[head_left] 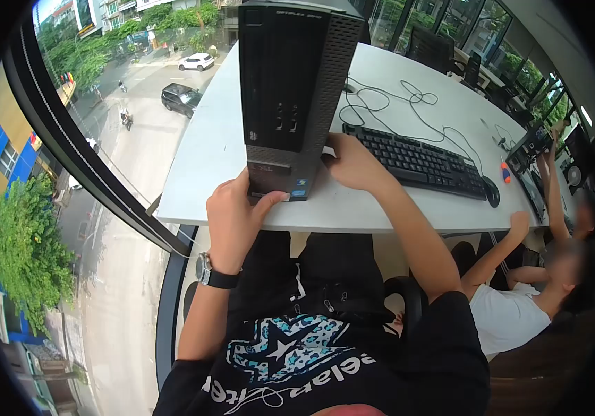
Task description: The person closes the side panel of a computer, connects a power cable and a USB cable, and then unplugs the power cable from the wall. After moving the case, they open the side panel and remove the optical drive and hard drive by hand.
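Note:
A black computer tower [287, 90] stands upright near the front edge of the white table [200, 159]. My left hand [235, 211], with a watch [215, 272] on the wrist, grips the tower's lower left corner, the thumb across its front. My right hand [354, 163] is at the tower's right side, low down, with curled fingers partly hidden behind its edge. Right of that hand lies a black keyboard [415, 161], with a black mouse [491, 192] at its far end.
Loose black cables [419, 97] lie behind the keyboard. An orange and blue object [505, 172] is farther right. Two people sit at the right, one in a white shirt [509, 315], beside another computer unit [530, 145]. A window frame [96, 152] runs along the left.

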### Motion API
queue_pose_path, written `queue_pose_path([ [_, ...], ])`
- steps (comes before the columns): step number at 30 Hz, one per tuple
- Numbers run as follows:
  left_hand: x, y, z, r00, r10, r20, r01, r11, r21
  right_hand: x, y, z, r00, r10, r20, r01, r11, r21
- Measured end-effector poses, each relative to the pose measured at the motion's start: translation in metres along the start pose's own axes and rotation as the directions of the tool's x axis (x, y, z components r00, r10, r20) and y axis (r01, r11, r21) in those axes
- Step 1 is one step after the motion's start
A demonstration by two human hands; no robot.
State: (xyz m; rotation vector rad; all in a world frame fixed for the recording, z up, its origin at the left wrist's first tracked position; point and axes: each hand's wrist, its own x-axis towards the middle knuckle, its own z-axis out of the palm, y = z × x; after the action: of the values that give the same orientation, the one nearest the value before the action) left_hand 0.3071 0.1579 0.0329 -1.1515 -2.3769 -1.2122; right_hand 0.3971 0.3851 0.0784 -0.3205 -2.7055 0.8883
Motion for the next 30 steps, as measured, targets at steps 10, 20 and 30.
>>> queue_pose_path([
  [10, -0.006, 0.010, 0.015, 0.998, 0.030, -0.053, -0.030, 0.999, -0.011, -0.002, -0.002, -0.006, 0.999, 0.007, -0.037, -0.006, 1.000, 0.031],
  [20, -0.001, 0.008, 0.022, 0.998, 0.040, -0.058, -0.042, 0.998, -0.038, 0.000, 0.015, 0.003, 0.996, -0.006, -0.092, 0.007, 1.000, 0.011],
  [30, 0.004, 0.013, 0.022, 1.000, 0.006, -0.017, -0.007, 0.999, -0.051, 0.000, 0.016, 0.005, 0.996, 0.038, -0.081, -0.036, 0.999, 0.028],
])
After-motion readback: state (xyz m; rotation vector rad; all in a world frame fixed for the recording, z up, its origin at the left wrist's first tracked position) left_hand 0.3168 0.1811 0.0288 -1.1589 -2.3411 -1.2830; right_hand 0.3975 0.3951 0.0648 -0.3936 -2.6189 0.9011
